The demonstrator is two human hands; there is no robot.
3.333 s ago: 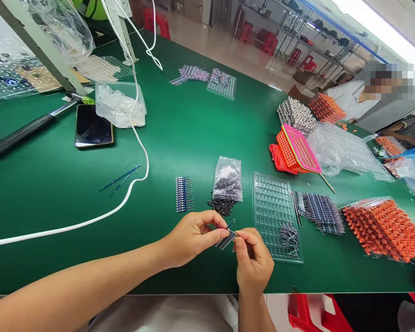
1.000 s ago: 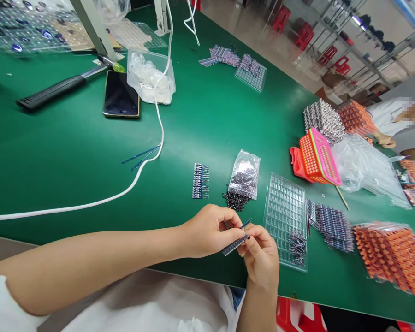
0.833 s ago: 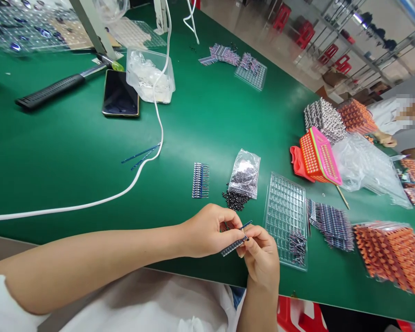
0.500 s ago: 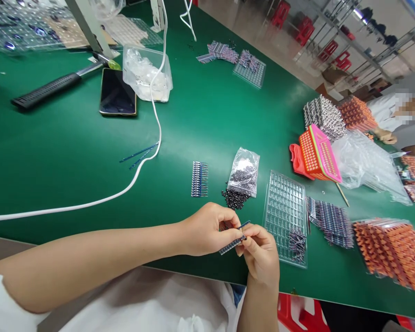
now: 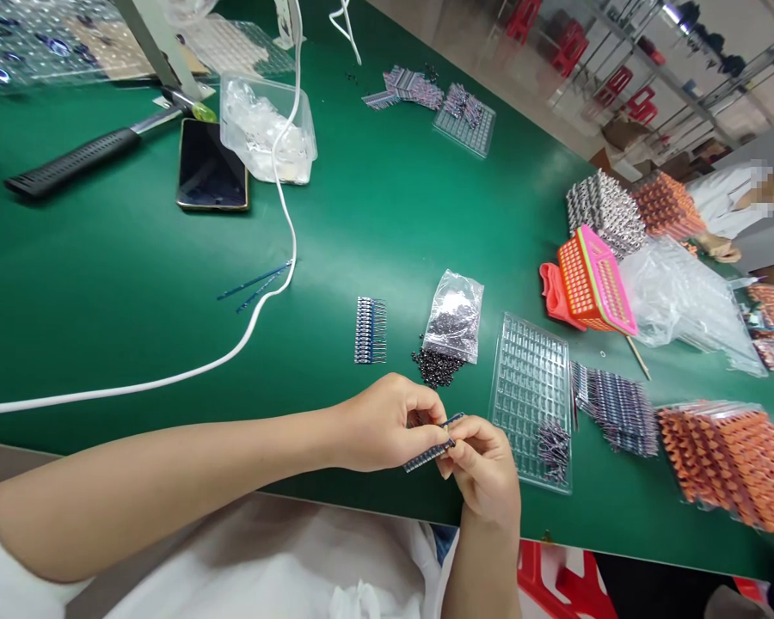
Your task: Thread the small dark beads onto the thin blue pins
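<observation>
My left hand [image 5: 396, 425] is closed round a narrow dark blue strip of small parts [image 5: 426, 457], with thumb and fingertips pinching it. My right hand [image 5: 487, 471] is closed too, its thumb and forefinger pressed together at the strip's right end. Exactly what lies between these fingertips is hidden. Just beyond the hands lies a pile of small black beads [image 5: 439, 368], at the mouth of a clear plastic bag [image 5: 455, 316] with more beads inside. A similar blue strip with thin metal pins [image 5: 370, 331] rests on the green table to the left of the bag.
Right of my hands lies a clear compartment tray [image 5: 530, 387] with pinned parts in one corner. Beyond it are stacked strips [image 5: 616, 408], orange parts [image 5: 728, 464] and a pink-orange basket [image 5: 597, 279]. A white cable [image 5: 245, 340], phone [image 5: 212, 168] and hammer [image 5: 77, 163] lie left.
The view has shifted slightly. Both hands stay together at the strip, with barely any visible movement of the fingers.
</observation>
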